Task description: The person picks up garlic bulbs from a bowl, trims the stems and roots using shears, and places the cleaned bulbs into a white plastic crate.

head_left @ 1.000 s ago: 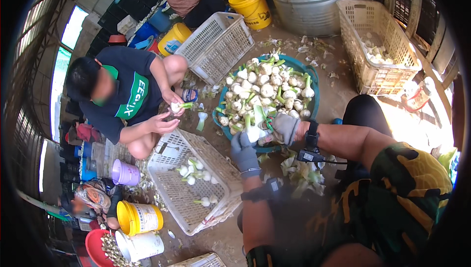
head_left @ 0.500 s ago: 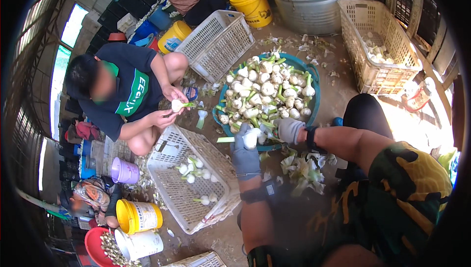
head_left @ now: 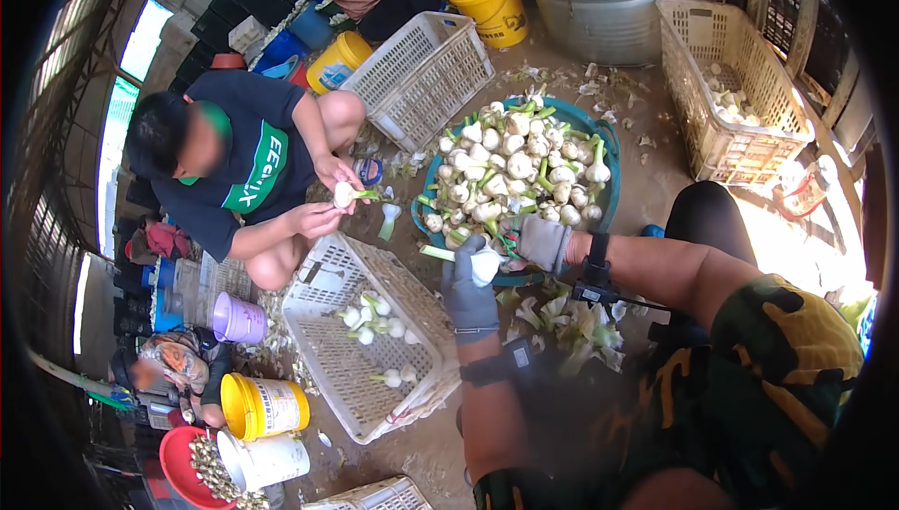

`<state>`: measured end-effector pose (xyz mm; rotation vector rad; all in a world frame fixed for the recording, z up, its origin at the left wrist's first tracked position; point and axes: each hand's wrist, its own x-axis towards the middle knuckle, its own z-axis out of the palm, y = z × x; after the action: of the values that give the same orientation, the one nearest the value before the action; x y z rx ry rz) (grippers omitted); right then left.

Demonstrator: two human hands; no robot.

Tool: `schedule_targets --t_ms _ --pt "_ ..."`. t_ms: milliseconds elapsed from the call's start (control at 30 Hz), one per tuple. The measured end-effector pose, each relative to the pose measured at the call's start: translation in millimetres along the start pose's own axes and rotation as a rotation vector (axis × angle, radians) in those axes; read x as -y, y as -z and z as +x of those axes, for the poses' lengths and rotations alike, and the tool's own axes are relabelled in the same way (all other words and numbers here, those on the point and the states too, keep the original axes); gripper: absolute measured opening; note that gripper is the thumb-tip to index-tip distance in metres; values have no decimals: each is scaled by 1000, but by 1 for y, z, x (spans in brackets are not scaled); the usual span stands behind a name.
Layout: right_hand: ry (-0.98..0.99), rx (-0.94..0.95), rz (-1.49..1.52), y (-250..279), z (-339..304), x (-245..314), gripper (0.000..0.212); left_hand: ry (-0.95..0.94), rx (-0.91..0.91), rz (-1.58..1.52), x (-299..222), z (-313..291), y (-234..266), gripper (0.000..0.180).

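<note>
My left hand (head_left: 470, 302), in a grey glove, is closed around a white garlic bulb (head_left: 485, 267) whose pale green stalk points left. Right beside the bulb, my gloved right hand (head_left: 543, 243) has its fingers curled together. Something small with green and red on it shows at those fingertips, too unclear to name. Both hands are over the near rim of a round teal tub (head_left: 611, 159) heaped with garlic bulbs (head_left: 513, 165) on short green stalks. Left of my hands stands a pale plastic crate (head_left: 323, 323) with several trimmed bulbs (head_left: 367, 315) in it.
Opposite me on the left, a squatting co-worker (head_left: 253, 163) holds a garlic bulb (head_left: 344, 194) in both hands. More crates (head_left: 421, 79) stand behind the tub and at the far right (head_left: 735, 140). Yellow buckets (head_left: 487, 4), a metal vat (head_left: 599, 14) and loose peelings (head_left: 581, 327) surround the work area.
My right hand has shifted slightly nearer and turned, and the small green and red thing now shows at its fingertips. The bulb in my left hand has tilted a little.
</note>
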<state>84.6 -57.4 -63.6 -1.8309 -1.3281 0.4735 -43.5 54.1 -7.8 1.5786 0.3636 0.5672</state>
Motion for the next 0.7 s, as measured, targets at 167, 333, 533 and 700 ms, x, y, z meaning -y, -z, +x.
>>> schedule_targets --t_ms 167,333,533,700 --pt "-45 291 -377 -56 -45 -10 26 73 41 -474 22 7 8 27" --pt "25 347 -255 -54 -61 -12 25 207 -64 -644 11 9 1 32" --pt "-12 -182 319 -35 -3 22 18 307 -163 -771 37 12 6 30" --pt "72 -30 -385 -61 -14 13 18 89 -253 -410 17 18 34 32"
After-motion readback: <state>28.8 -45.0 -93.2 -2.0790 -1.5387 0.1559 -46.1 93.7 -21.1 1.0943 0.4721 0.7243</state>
